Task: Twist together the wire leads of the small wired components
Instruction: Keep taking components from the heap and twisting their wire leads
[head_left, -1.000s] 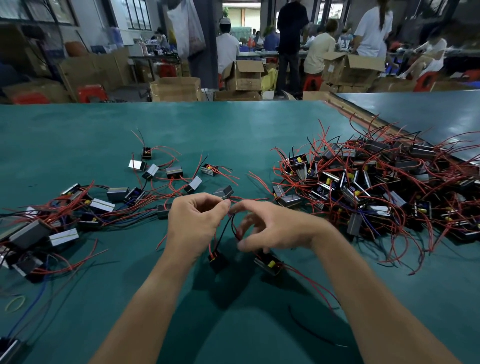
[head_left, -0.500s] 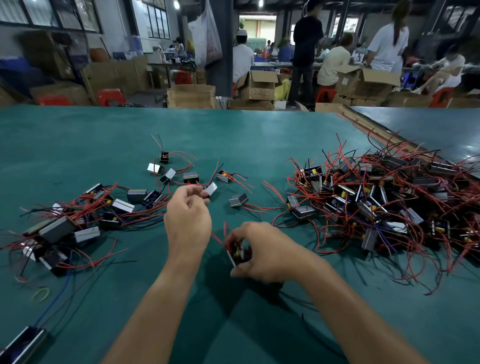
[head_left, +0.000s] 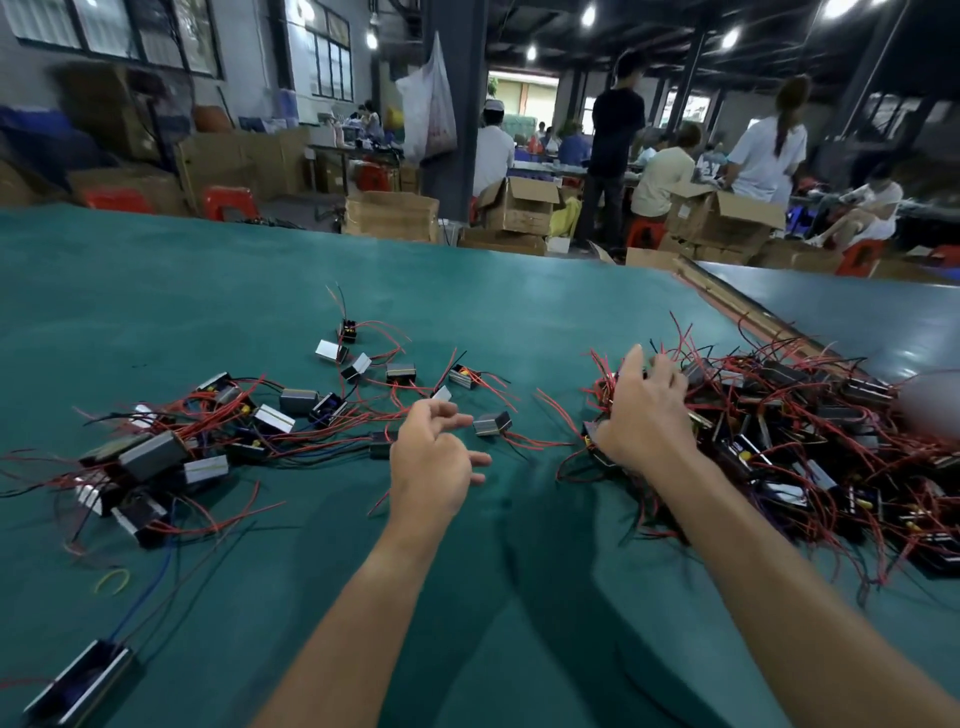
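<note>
Green table (head_left: 208, 291) shows a small pile (head_left: 218, 436) left, a big pile (head_left: 810, 431) waiting right; left hand (head_left: 431, 467) loose and empty, right hand (head_left: 647, 415) spread on the big pile, grip unclear

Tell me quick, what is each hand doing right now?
Left hand: open, fingers loosely curled, holding nothing.
Right hand: open, spread on the component pile.

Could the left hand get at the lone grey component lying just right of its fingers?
Probably yes: the left hand is open and empty, the component lies close beside its fingertips on bare table, nothing between.
</note>
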